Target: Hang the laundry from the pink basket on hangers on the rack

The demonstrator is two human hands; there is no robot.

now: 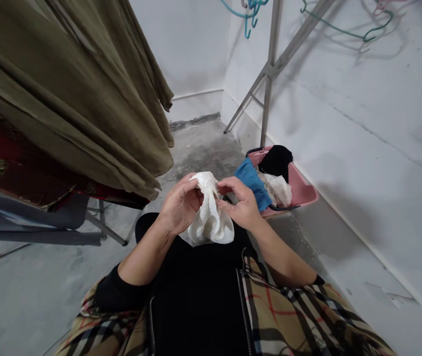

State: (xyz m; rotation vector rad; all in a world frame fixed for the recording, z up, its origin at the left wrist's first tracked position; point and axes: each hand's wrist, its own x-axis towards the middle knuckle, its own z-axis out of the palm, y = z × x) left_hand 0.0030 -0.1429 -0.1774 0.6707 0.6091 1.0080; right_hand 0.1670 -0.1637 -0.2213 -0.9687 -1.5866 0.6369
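Note:
A crumpled white cloth (211, 217) with a puckered texture hangs in front of my lap; its folds hide what kind of piece it is. My left hand (181, 203) is closed on its upper left side, thumb on top near the gathered edge. On the other side my right hand (241, 202) grips the cloth between thumb and fingers. The lower part droops loosely over my dark trousers. Some of the fingertips are hidden behind the fabric.
A pink basket (303, 187) by the right wall holds a blue cloth (253, 183), a black cloth (276, 160) and a pale cloth (279, 190). Olive fabric (84, 94) hangs at the left. A metal rack (266, 94) with hangers (344, 30) stands behind.

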